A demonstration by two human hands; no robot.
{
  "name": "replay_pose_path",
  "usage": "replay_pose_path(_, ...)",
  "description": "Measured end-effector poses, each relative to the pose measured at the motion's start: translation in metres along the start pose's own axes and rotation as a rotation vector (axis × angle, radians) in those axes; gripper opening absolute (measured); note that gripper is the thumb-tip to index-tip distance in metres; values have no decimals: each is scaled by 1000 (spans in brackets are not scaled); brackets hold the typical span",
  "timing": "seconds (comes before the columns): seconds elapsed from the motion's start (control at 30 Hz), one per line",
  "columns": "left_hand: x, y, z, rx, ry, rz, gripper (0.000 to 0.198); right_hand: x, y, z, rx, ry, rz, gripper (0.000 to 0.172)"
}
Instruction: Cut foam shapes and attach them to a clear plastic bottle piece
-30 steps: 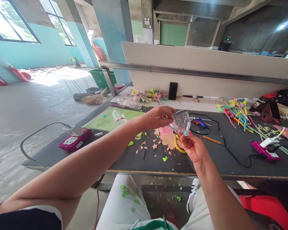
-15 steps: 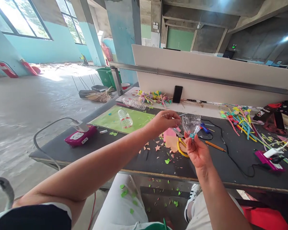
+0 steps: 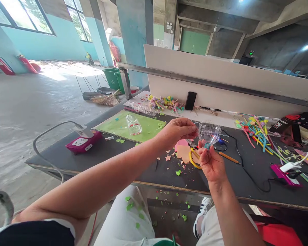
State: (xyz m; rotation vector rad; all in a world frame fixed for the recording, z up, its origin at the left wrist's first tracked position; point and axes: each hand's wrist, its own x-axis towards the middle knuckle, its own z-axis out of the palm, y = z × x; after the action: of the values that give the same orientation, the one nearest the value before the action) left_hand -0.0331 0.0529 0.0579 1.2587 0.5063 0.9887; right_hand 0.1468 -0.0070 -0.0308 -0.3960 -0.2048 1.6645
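My right hand (image 3: 212, 163) is closed on the neck of a clear cut plastic bottle top (image 3: 210, 132), held with its wide end up and its blue cap end down in my fingers. Beside its rim, my left hand (image 3: 181, 129) is closed in a pinch; whatever lies between the fingertips is too small to make out. Below the hands are yellow-handled scissors (image 3: 194, 160), partly hidden by my right hand, and pink and orange paper (image 3: 182, 151). An orange pencil (image 3: 229, 158) and a blue-handled tool (image 3: 222, 141) lie to the right.
A clear bottle piece (image 3: 133, 125) lies on green paper (image 3: 113, 125). Purple power strips (image 3: 83, 142) sit at both sides, with cables. A phone (image 3: 190, 100) leans on the white panel (image 3: 220, 85). Colourful pipe-cleaner flowers (image 3: 256, 131) are piled at right; paper scraps lie about.
The bottle top has tilted to the right in my right hand. My left pinch has shifted slightly right, staying close to its rim. The whole view has shifted a little.
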Motion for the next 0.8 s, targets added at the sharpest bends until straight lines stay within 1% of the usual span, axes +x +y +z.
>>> replay_pose_path(0.13, -3, -2, 5, -7, 47, 20, 16, 0, 2, 1, -22, 13, -22, 23)
replay_pose_path(0.23, -3, -4, 6, -9, 50, 52, 17, 1, 2, -1, -45, 3, -27, 23)
replay_pose_path(0.3, -2, -6, 6, 9, 35, 87, 18, 1, 2, -2, -48, -12, -21, 24)
replay_pose_path(0.43, 4, -6, 4, 126, -8, 202, 16, 1, 2, -2, -2, -41, 27, 25)
replay_pose_path(0.57, 8, 1, 5, 171, -66, 245, 14, -3, 2, 0, 38, -77, 91, 26)
replay_pose_path(0.7, 9, 9, 9, 209, -124, 251, 14, -7, 2, 0, -11, -134, 127, 29)
replay_pose_path(0.8, 8, 14, 10, 250, -160, 338, 12, -8, 1, -1, -34, -166, 126, 30)
